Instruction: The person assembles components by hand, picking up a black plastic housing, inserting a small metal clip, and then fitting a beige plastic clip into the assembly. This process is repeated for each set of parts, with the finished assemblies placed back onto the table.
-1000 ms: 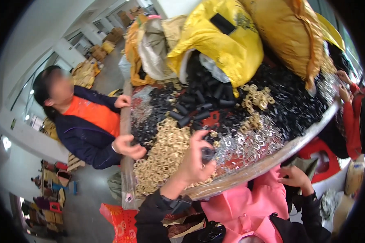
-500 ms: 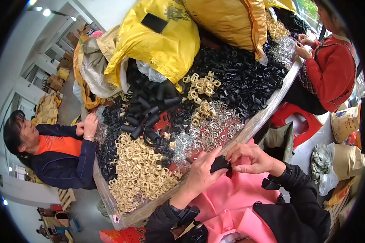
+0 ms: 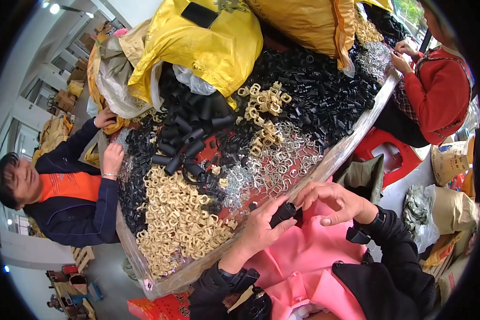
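My left hand (image 3: pixel 260 228) grips a short black cylindrical part (image 3: pixel 284 214) over the near edge of the table, thumb along its side. Just to the right, my right hand (image 3: pixel 337 201) is curved with thumb and fingers apart, its fingertips close to the part; I see nothing held between them. Beyond my hands lie silver wire loops (image 3: pixel 285 165) and a heap of beige square-shaped rings (image 3: pixel 178 224). Larger black tubes (image 3: pixel 193 140) are piled farther back.
A wooden rim (image 3: pixel 352 136) edges the table. Small black pieces (image 3: pixel 317 96) cover its far right. Yellow sacks (image 3: pixel 197 53) stand at the back. One co-worker (image 3: pixel 72 186) is at the left, another (image 3: pixel 437 96) at the far right, by a red stool (image 3: pixel 392 157).
My right thumb has moved away from the black part, which now shows more between my hands. The left co-worker has leaned back and reached one hand to a sack.
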`<state>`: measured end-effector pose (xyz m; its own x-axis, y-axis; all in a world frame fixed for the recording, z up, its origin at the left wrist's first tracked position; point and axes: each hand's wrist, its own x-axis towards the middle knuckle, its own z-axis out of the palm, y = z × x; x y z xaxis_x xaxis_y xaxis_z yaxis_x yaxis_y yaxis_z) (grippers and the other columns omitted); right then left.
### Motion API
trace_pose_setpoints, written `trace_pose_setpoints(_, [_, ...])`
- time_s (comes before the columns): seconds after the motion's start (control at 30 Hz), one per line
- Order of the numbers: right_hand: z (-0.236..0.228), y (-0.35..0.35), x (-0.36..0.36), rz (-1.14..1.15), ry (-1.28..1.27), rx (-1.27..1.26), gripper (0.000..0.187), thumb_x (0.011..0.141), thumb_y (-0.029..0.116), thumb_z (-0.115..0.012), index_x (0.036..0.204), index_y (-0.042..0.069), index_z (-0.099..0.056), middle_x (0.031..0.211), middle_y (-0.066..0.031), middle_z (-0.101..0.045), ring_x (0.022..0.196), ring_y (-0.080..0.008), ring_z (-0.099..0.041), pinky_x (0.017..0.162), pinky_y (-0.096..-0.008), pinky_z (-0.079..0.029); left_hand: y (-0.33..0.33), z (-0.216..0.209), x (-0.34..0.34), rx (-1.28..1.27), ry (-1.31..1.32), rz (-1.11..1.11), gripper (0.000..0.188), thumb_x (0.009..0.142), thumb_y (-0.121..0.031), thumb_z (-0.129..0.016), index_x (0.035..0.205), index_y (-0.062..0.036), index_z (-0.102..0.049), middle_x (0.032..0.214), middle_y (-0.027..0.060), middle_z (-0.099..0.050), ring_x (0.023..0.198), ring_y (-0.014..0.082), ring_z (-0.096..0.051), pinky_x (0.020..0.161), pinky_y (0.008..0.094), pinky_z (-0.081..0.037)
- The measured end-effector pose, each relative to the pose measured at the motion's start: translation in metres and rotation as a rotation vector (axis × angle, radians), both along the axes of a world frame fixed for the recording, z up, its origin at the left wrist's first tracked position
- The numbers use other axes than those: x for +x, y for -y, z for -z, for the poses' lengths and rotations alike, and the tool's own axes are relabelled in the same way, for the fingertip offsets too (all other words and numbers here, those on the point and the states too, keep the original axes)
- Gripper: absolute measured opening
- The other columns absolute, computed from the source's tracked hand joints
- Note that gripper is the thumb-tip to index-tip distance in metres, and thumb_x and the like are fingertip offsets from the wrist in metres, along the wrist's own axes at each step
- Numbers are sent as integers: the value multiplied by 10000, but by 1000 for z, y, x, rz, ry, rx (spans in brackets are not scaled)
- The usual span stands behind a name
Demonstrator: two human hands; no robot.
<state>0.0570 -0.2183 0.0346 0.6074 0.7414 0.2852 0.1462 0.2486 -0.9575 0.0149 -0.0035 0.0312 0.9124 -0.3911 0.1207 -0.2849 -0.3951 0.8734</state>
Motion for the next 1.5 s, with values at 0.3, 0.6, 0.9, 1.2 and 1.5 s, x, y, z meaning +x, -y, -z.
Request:
trace_pose_setpoints(0.3, [-16,8,0,-138,60,-97,449,672,325,-665,963,0,-559,1080,-166,-482,1019,-296,-459,916,-408,-308,-1,4,-2,40,10,47,483,703,-246,-670,1085,-6,-497,937,145,-575,836,250,-578,708,314,-456])
trace_pose_setpoints(0.6, [-14,3,11,-548,243,-114,421,715,321,-643,966,-6,-557,1004,-140,-538,992,-287,-487,928,-427,-299,1,9,-3,71,20,156,508,690,-189,-656,1119,-6,-454,921,165,-548,820,323,-553,685,363,-458])
trace_pose_setpoints(0.9, [7,-11,-8,-312,-578,-175,249,749,193,-635,884,-9,-579,874,-81,-576,848,-162,-528,794,-299,-404,9,6,-7,293,120,102,482,718,-194,-636,1110,-3,-431,931,172,-538,819,339,-555,665,379,-470])
trace_pose_setpoints(1.2, [-29,-19,5,-493,-181,-320,276,744,211,-641,897,-11,-583,899,-105,-575,890,-221,-526,826,-343,-380,-21,-18,-5,197,130,319,453,716,-202,-630,1077,-18,-427,912,161,-535,784,323,-562,643,377,-479])
trace_pose_setpoints(1.5, [-25,-32,36,-700,-128,-135,315,748,206,-638,958,-18,-569,946,-158,-558,948,-288,-512,851,-369,-377,-17,-2,3,280,27,279,414,717,-225,-623,1034,-23,-450,863,133,-539,735,306,-574,603,359,-488])
